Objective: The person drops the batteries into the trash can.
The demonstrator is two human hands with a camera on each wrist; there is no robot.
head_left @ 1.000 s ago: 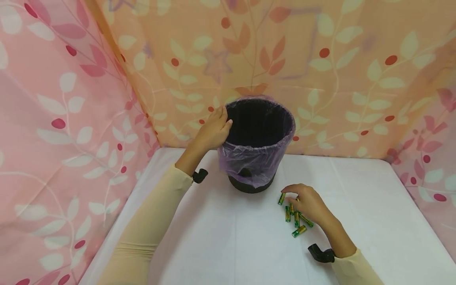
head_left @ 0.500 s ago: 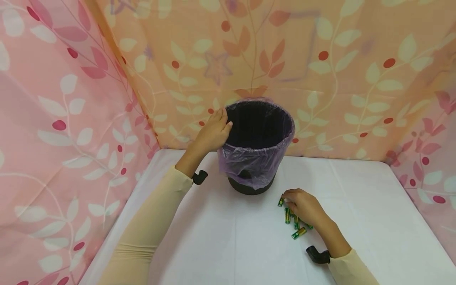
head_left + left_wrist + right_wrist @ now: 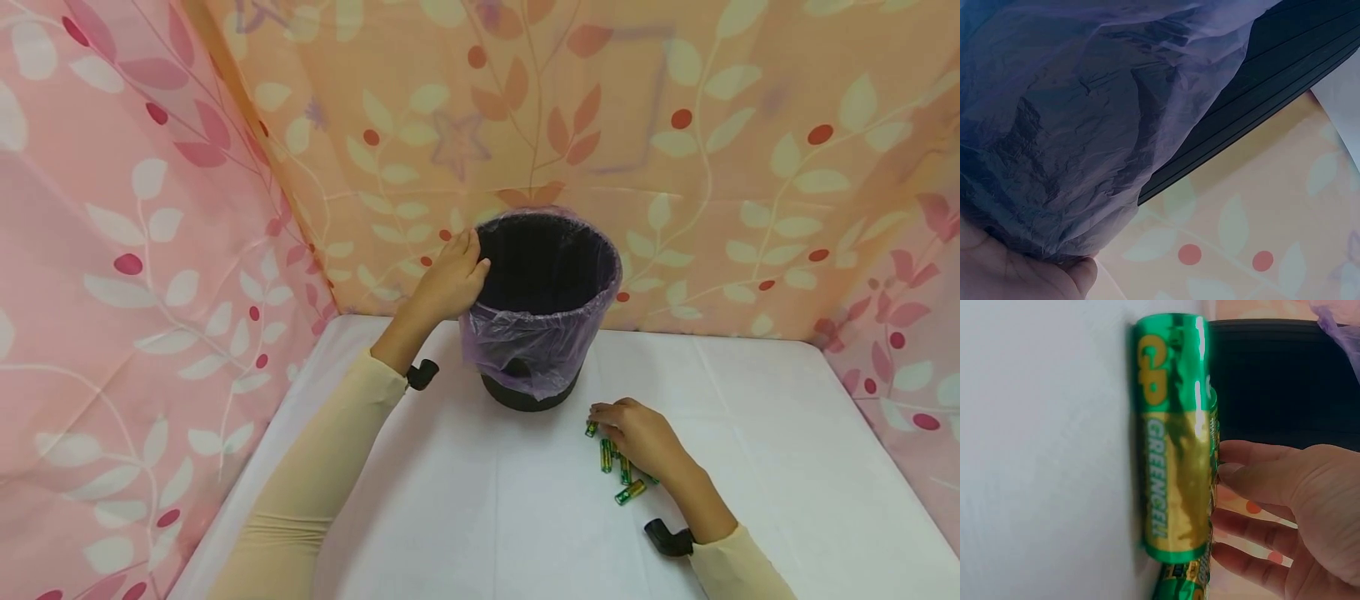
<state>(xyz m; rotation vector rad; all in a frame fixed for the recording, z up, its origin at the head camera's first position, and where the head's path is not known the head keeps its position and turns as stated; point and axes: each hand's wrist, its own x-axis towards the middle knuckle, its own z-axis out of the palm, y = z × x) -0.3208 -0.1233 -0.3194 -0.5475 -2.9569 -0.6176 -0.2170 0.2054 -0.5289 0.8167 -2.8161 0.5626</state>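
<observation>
A black trash can (image 3: 525,398) lined with a thin purple plastic bag (image 3: 532,342) stands at the back of the table. My left hand (image 3: 452,279) grips its left rim over the bag; in the left wrist view, part of that hand (image 3: 1029,275) shows under the crinkled bag. To the right front of the can lie several green and gold batteries (image 3: 606,456). Over them my right hand (image 3: 641,435) reaches down, thumb and fingertips closed at the battery (image 3: 591,429) nearest the can. In the right wrist view a nearer battery (image 3: 1175,437) partly hides the fingertips' contact.
The white-covered table (image 3: 442,517) extends around the can and batteries. Behind it hangs an orange leaf-patterned cloth (image 3: 712,208), close to the can. A pink patterned cloth (image 3: 150,333) borders the left side, and another is at the right.
My right hand has lowered onto the batteries, and its thumb and fingers have come together at the one nearest the can. The left hand stays on the rim.
</observation>
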